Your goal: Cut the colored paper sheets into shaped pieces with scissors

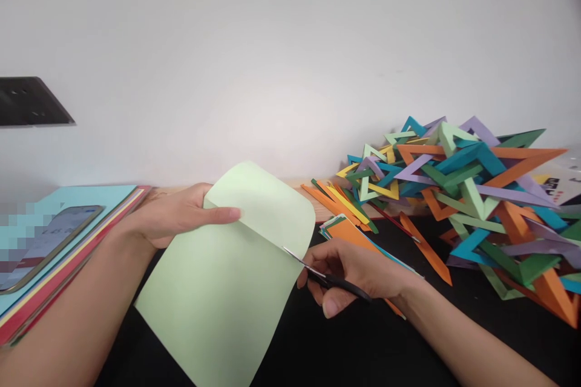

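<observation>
A large light green paper sheet is raised over the dark table surface, with a crease or cut line running across it. My left hand pinches its left edge, the thumb lying on top near the line. My right hand is closed around the black handles of a pair of scissors. The scissor blades reach the sheet's right side, at the right end of the line. The sheet's upper part is curved and its lower corner runs out of the frame.
Linked colourful paper stars pile up at the right. Orange, yellow and green strips and a small paper stack lie behind my right hand. At the left, a phone rests on coloured sheets. A wall stands behind.
</observation>
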Motion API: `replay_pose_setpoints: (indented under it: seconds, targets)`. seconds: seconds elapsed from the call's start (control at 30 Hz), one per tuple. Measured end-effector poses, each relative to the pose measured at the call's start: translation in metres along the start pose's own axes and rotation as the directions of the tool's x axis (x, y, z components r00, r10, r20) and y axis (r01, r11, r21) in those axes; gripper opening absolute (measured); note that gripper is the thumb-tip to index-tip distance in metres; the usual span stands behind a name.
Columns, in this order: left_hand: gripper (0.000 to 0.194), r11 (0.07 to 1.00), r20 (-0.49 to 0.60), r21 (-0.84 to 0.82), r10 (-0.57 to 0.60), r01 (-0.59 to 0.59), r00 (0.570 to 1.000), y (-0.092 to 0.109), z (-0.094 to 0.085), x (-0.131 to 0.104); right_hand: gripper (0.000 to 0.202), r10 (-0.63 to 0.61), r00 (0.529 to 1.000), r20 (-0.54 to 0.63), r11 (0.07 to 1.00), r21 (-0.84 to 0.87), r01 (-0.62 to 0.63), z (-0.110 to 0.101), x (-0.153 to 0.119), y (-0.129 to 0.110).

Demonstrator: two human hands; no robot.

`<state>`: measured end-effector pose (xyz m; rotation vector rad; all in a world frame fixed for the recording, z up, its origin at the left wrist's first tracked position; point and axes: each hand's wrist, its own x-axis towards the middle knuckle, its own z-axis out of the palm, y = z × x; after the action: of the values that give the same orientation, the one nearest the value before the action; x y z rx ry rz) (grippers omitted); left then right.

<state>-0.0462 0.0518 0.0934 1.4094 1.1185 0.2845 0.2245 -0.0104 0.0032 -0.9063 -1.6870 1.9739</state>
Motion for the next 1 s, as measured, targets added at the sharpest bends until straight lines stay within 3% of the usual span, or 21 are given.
replay_pose_setpoints:
  seconds: [0.67,1.0]
  targets:
    - [0.031,0.997,-0.044,0.081,0.010,-0.006,0.999,0.0019,0.0023,-0.0020,0.046,0.018,0.999,-0.040,0.994,-0.104,-0.022,-0.0027,-0.0014,0.0031]
    - [0.026,0.994,-0.083,0.113,0.013,-0.004,0.996,0.0005,0.0016,-0.0013,0.044,0.021,0.999,-0.048,0.997,-0.075,-0.024,-0.0023,-0.0012,0.0036]
